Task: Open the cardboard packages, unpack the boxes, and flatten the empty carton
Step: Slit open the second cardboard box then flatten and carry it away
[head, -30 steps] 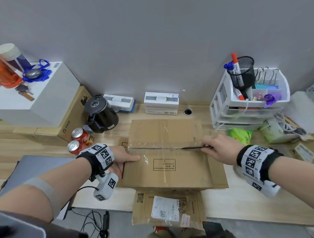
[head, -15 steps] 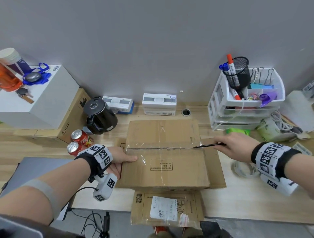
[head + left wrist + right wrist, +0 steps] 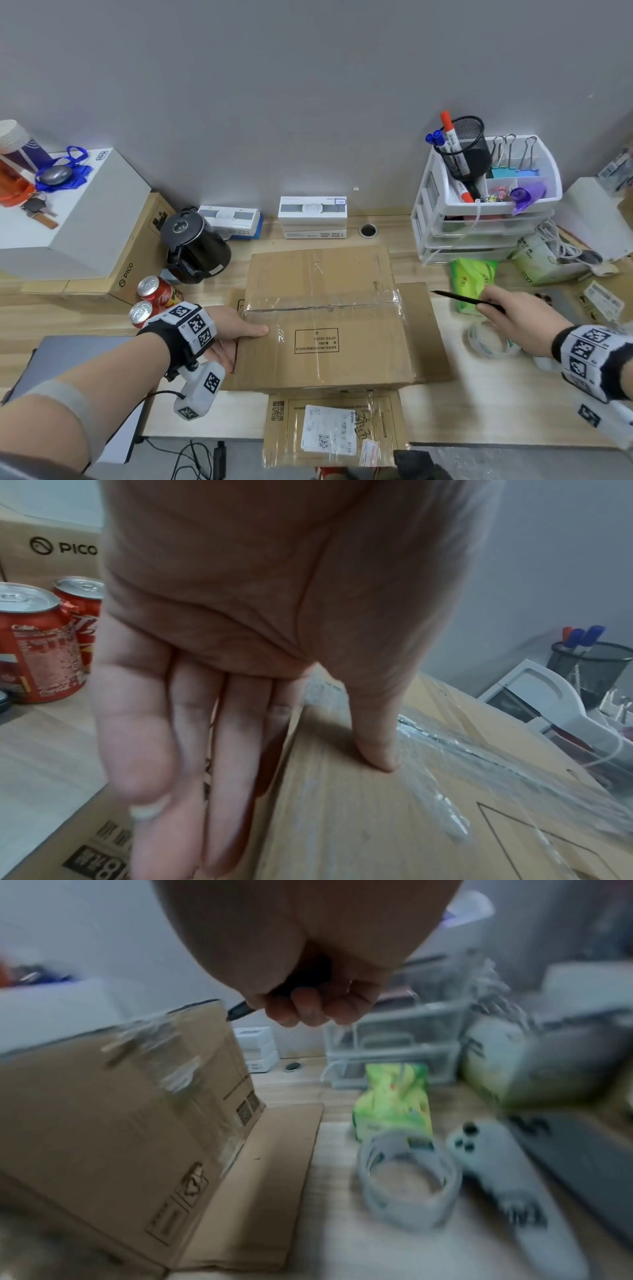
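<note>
Resting on the left edge of the carton (image 3: 325, 322), the left hand (image 3: 233, 334) lies flat: thumb on the top panel, straight fingers down the side wall, grip wide and holding nothing. The carton sits mid-tabletop (image 3: 479, 404) on a flattened sheet of cardboard (image 3: 431, 329), near the front edge. A second taped package (image 3: 334, 430) lies in front of it, overhanging that edge.

The right hand (image 3: 520, 320) is well clear of the carton, to its right, fingers curled round a thin black tool (image 3: 462, 300) whose tip points back toward the box. Whether this is a blade or a pen cannot be told; the right wrist view is blurred.

Clear tape (image 3: 325, 306) covers the centre seam. A dark line runs along the seam, which suggests a cut, but whether the tape is fully parted cannot be confirmed. The flaps lie closed.

Risks, as judged:
- The end strips of tape running down the side walls may be intact; pulling the flaps against them would tear the cardboard.
- A return pass with the tool toward the left thumb could strike it, as the thumb lies close to the seam.
- The tool could roll off the crowded right side of the tabletop if set down.
- Lifting the flaps may shift the carton and push the overhanging package off the tabletop.
</note>
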`<state>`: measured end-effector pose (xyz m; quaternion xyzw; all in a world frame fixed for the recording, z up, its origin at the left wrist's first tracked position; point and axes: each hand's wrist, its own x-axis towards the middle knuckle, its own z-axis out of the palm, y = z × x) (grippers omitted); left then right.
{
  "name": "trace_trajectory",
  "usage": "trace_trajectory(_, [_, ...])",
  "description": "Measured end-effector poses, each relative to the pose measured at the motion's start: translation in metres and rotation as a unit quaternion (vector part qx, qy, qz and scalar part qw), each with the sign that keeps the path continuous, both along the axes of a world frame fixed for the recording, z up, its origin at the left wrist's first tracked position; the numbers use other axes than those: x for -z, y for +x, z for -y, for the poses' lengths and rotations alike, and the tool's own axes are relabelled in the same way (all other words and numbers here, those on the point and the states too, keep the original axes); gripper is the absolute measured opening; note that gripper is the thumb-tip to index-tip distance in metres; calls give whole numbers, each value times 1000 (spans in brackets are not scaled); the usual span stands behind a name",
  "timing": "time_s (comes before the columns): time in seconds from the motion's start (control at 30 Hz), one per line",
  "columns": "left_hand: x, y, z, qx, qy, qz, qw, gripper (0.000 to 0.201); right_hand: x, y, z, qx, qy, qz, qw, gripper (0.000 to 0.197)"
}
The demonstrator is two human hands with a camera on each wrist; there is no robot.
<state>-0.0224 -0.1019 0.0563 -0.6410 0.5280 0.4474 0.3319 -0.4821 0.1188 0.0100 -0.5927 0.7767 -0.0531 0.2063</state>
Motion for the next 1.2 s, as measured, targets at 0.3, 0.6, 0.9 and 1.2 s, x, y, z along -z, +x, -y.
trace_trajectory(0.3, [-24, -41, 7, 265, -248, 6, 932, 42, 102, 15, -30, 284, 73, 186, 938, 22])
trace_trajectory(0.6, [8, -82, -10, 386, -367, -145, 834, 44, 155, 49, -49, 358, 105, 188, 909, 18])
trace_trajectory(0.9, [14, -75, 5, 360, -342, -185, 848, 68, 159, 59, -55, 410, 128, 139, 892, 13])
trace_trajectory(1.2, [2, -80, 19, 410, -336, -139, 837, 70, 114, 66, -18, 327, -9, 144, 934, 31])
